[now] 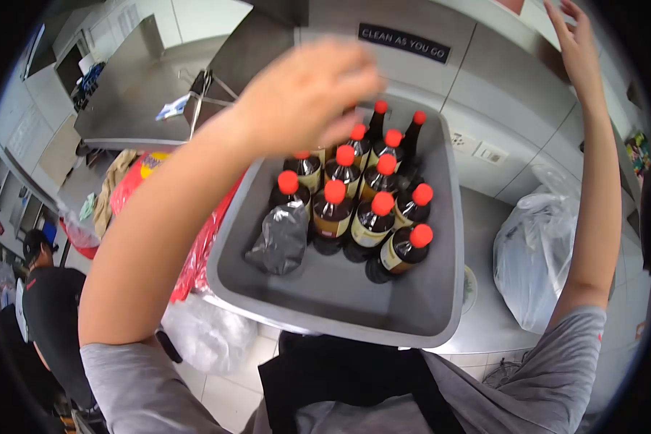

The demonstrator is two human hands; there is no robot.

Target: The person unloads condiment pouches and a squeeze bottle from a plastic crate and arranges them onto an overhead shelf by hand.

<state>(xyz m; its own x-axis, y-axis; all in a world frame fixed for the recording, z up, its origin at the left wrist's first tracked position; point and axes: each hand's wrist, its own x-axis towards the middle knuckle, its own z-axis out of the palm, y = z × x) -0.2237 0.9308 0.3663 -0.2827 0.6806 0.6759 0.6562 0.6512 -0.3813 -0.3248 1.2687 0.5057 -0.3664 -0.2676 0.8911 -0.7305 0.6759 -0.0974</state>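
Note:
A grey plastic tub (333, 318) stands in front of me and holds several dark sauce bottles (333, 213) with red caps and pale labels. Inside its left side, a dark grey plastic bag (280, 239) leans against the bottles. My left hand (315, 90) is above the tub's far left part, smeared by motion; its fingers are too blurred to show whether they grip anything. High at the upper right, my right hand (577, 50) reaches up beside the shelf edge (528, 36). Its fingers are stretched out and apart, with nothing seen in them.
On the steel counter (477, 239) to the right sits a filled clear plastic bag (539, 246). Red plastic packaging (206, 239) lies left of the tub. A steel surface (152, 94) is at the upper left. Another person (54, 311) is at the far left.

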